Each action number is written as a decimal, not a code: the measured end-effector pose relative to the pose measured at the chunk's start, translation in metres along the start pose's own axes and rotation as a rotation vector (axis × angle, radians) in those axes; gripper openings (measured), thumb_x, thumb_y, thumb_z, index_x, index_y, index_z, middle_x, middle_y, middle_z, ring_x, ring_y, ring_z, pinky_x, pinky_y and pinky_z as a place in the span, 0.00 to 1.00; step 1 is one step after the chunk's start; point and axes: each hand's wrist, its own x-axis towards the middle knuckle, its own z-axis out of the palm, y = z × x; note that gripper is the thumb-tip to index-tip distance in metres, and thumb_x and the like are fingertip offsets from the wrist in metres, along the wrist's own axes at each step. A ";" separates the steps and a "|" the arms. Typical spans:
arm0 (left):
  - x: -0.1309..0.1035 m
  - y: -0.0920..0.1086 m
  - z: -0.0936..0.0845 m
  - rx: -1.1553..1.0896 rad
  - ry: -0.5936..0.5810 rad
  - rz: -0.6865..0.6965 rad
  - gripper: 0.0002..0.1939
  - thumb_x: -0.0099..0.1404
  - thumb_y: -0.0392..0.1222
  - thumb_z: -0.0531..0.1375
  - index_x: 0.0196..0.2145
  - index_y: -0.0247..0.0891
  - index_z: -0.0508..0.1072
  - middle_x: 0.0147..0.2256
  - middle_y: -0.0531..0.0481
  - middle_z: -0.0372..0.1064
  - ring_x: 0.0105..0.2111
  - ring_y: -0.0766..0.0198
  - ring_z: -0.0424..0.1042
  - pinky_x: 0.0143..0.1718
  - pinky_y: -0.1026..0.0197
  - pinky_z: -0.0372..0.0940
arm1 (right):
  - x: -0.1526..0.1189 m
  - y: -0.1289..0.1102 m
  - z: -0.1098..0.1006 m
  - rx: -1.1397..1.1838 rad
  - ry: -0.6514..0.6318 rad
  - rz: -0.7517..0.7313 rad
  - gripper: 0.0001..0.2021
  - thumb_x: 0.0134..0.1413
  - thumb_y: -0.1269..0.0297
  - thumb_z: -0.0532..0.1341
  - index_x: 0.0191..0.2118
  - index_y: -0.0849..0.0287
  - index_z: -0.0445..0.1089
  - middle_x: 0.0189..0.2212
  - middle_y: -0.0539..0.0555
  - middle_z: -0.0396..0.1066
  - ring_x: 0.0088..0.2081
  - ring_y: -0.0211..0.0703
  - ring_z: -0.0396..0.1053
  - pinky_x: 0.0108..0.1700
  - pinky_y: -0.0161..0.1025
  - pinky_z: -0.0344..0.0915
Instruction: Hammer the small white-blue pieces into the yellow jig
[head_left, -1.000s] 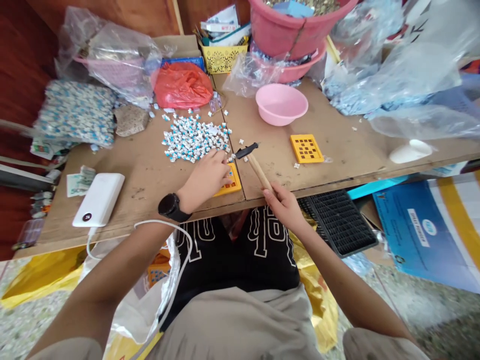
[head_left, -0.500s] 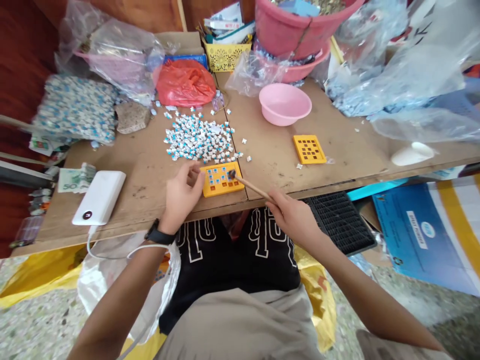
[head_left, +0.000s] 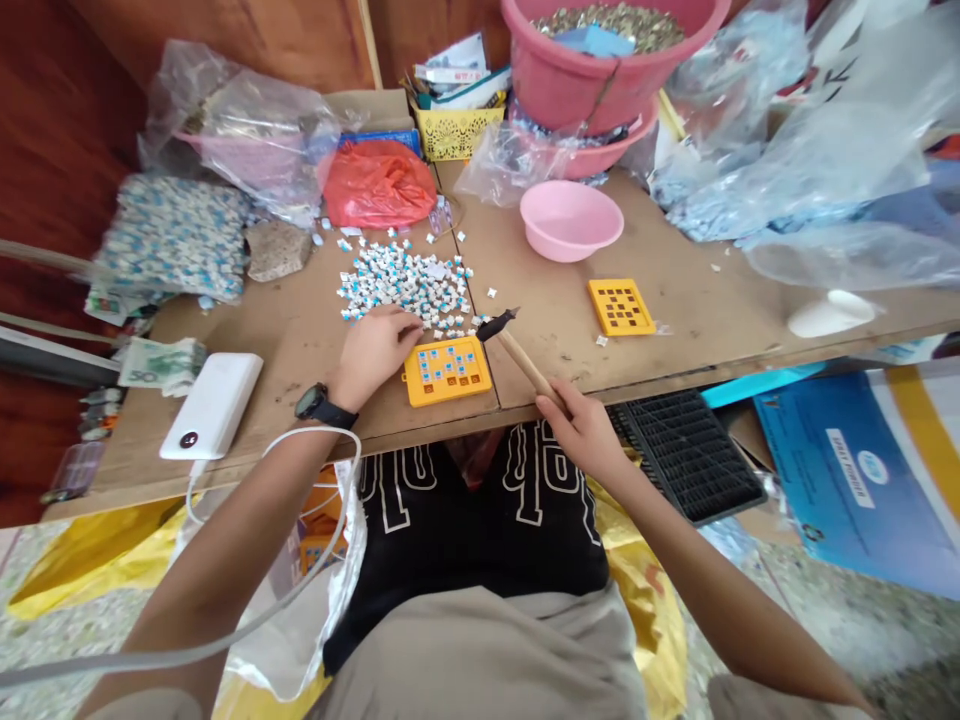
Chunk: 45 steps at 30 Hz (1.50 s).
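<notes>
My right hand [head_left: 581, 425] is wrapped round the wooden handle of a small hammer [head_left: 525, 360], whose dark head is raised just off the upper right corner of a yellow tray [head_left: 450, 396]. Small blue-and-white pieces sit in several of the tray's slots, and its lower slots show brown. My left hand [head_left: 382, 350] is at the near edge of a pile of small white and blue pieces [head_left: 405, 280], above the tray's left side. Its fingers are bent together; whatever they may hold is too small to make out.
A second yellow tray [head_left: 621, 308] lies to the right, below a pink bowl [head_left: 571, 222]. A white power bank [head_left: 214, 405] with a cable is at the left. Bags, a red bag [head_left: 379, 185] and tubs line the back.
The hammer head has lifted off the tray and turned sideways. My left hand has moved from beside the tray up to the pile. The camera view has shifted slightly.
</notes>
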 end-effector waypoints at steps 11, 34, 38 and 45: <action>-0.001 0.009 -0.008 0.021 0.019 0.063 0.13 0.83 0.51 0.60 0.43 0.44 0.80 0.48 0.40 0.79 0.53 0.44 0.75 0.61 0.42 0.71 | -0.002 0.004 -0.002 0.011 -0.024 -0.015 0.20 0.81 0.43 0.58 0.51 0.53 0.78 0.29 0.52 0.76 0.32 0.51 0.75 0.37 0.42 0.64; -0.091 0.051 -0.014 -0.063 -0.150 -0.007 0.13 0.86 0.50 0.57 0.52 0.45 0.79 0.56 0.45 0.83 0.52 0.50 0.84 0.57 0.51 0.74 | -0.004 -0.003 -0.006 0.035 -0.034 -0.022 0.17 0.81 0.45 0.58 0.46 0.53 0.74 0.29 0.51 0.74 0.31 0.49 0.72 0.37 0.41 0.63; -0.089 0.048 -0.014 -0.064 -0.148 0.012 0.13 0.86 0.49 0.57 0.56 0.45 0.79 0.52 0.45 0.85 0.53 0.49 0.83 0.59 0.50 0.74 | -0.004 0.001 -0.007 0.043 -0.064 -0.008 0.18 0.80 0.45 0.60 0.48 0.54 0.77 0.30 0.51 0.76 0.32 0.49 0.73 0.38 0.41 0.64; -0.079 0.054 -0.017 -0.026 -0.188 0.115 0.17 0.86 0.48 0.54 0.50 0.43 0.83 0.54 0.40 0.81 0.54 0.47 0.81 0.60 0.46 0.75 | -0.010 -0.019 -0.021 -0.040 -0.154 -0.040 0.16 0.79 0.47 0.61 0.52 0.54 0.79 0.30 0.52 0.78 0.30 0.50 0.74 0.36 0.42 0.65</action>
